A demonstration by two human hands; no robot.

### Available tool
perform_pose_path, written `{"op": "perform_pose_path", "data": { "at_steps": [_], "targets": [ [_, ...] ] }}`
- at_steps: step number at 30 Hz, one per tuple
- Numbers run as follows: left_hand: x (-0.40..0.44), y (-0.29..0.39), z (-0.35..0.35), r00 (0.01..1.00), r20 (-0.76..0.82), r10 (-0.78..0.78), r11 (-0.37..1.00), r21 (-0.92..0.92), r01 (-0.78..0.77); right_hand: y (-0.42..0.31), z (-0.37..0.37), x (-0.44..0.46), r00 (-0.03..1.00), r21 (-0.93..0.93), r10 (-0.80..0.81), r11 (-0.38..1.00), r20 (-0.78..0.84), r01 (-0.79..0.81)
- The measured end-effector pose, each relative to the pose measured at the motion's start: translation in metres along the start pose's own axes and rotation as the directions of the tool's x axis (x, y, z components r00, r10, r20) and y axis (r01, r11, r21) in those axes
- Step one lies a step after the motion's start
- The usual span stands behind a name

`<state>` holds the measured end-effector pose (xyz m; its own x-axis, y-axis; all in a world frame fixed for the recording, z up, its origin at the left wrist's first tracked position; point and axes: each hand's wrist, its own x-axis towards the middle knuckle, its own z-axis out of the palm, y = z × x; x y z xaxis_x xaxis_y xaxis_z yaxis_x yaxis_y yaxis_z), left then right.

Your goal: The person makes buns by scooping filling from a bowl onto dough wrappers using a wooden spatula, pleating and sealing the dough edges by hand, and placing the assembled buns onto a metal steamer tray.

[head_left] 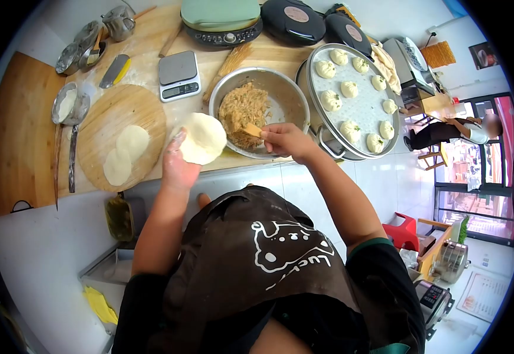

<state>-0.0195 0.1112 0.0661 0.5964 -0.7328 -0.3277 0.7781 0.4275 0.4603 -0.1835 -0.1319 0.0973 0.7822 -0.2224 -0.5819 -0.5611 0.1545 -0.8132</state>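
A round dough wrapper [203,139] rests on my left hand [181,162], its thumb on the near edge and most of the fingers hidden beneath. My right hand [286,141] grips a small wooden spatula [253,130], whose tip is in the minced filling [242,109]. That filling lies heaped on the left side of a large metal bowl [292,97]. Left of my left hand, several flat dough wrappers [132,143] lie on a round wooden board [95,124]. To the right of the bowl, a steamer tray [351,115] carries several pleated buns [349,89].
A kitchen scale [179,75] stands behind the board, beside a bristle whisk [233,61]. Electric griddles [292,22] line the back. A dough scraper [115,71] and metal bowls [68,58] sit at the left. Far right, another person [452,133] is near a stool [434,158].
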Motion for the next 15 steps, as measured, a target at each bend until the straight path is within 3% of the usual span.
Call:
{"op": "perform_pose_path", "data": {
  "at_steps": [3, 4, 6, 8, 12, 15],
  "targets": [
    [0.007, 0.009, 0.006, 0.998, -0.002, 0.062, 0.998, -0.031, -0.062, -0.003, -0.003, -0.012, 0.966, -0.132, -0.213, 0.972, -0.144, 0.194],
    [0.013, 0.007, 0.007, 0.999, -0.003, 0.052, 0.998, -0.031, -0.052, -0.005, 0.000, -0.018, 0.912, -0.254, -0.362, 0.916, -0.191, 0.311],
    [0.028, -0.008, 0.013, 1.000, -0.005, 0.025, 0.999, -0.034, -0.025, -0.016, 0.021, -0.031, 0.749, -0.614, -0.601, 0.711, -0.279, 0.343],
    [0.028, -0.020, 0.042, 1.000, 0.025, -0.019, 0.997, -0.072, 0.021, -0.023, 0.042, -0.043, 0.595, -0.894, -0.775, 0.401, -0.214, 0.201],
    [0.028, -0.037, 0.076, 0.998, 0.001, -0.062, 0.991, -0.122, 0.062, -0.011, 0.068, -0.044, 0.524, -0.947, -0.837, 0.280, -0.160, 0.160],
    [0.026, -0.044, 0.088, 0.998, -0.046, -0.038, 0.993, -0.114, 0.032, 0.001, 0.077, -0.044, 0.547, -0.933, -0.818, 0.317, -0.178, 0.170]
  ]
}}
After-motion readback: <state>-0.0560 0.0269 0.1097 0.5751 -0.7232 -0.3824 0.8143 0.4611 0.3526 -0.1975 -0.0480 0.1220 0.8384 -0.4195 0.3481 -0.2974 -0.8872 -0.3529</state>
